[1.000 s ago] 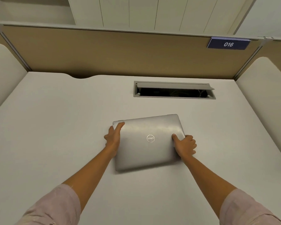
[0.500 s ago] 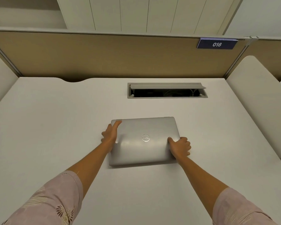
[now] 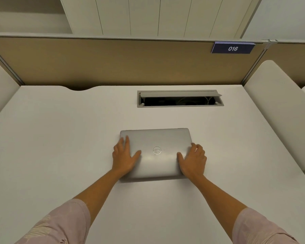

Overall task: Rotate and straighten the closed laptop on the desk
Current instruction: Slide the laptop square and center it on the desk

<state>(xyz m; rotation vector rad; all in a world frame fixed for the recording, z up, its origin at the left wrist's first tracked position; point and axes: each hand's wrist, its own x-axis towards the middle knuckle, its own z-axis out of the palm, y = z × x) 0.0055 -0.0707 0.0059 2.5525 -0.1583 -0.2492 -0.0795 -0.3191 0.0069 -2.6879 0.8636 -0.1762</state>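
Resting flat, fingers spread: left hand (image 3: 124, 158), right hand (image 3: 194, 162) on one closed laptop (image 3: 157, 152).

Silver laptop (image 3: 158, 152), lid shut, round logo at centre of lid. Lies flat on the white worktop (image 3: 60, 147), mid-width, nearer the far edge than the near one. Its long edges run about parallel to the worktop's far edge; corners rounded.

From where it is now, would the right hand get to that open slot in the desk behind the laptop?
Probably yes: bare desk lies between the right hand, resting on the laptop, and the slot.
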